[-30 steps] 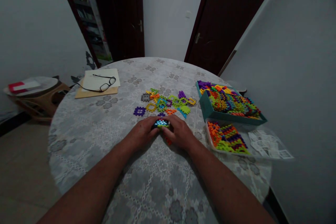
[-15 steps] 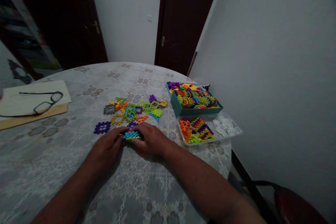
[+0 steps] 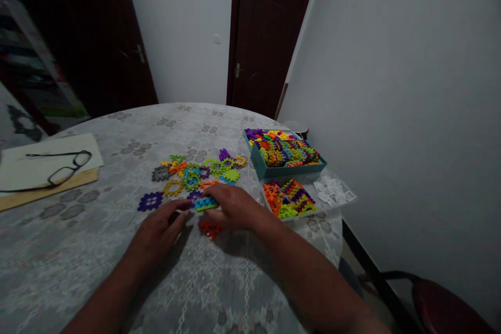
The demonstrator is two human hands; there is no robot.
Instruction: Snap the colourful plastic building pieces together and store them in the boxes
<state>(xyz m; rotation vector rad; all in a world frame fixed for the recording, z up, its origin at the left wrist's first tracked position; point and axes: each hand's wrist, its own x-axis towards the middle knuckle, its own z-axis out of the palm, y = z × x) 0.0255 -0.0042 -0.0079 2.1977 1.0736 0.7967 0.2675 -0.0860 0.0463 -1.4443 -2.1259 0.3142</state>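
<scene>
My right hand [image 3: 234, 207] grips a small assembled piece of blue and green plastic tiles [image 3: 205, 203] just above the round table [image 3: 117, 282]. My left hand [image 3: 159, 229] lies beside it on the cloth, fingers stretched toward the piece and touching or nearly touching its left edge. A red tile [image 3: 210, 228] lies on the cloth under my right hand. Beyond my hands several loose coloured tiles [image 3: 195, 171] are scattered, with a purple grid tile [image 3: 150, 201] apart at the left.
A teal box [image 3: 274, 169] full of coloured tiles stands at the right, with a clear tray of tiles [image 3: 288, 198] and a printed sheet [image 3: 334, 190] in front of it. Glasses [image 3: 62, 165] rest on papers at the left. A chair [image 3: 446, 302] stands at the lower right.
The view has swung right and up. My right hand has lifted and drawn the blue-green piece slightly right, uncovering the red tile; my left hand's fingers have loosened off the piece.
</scene>
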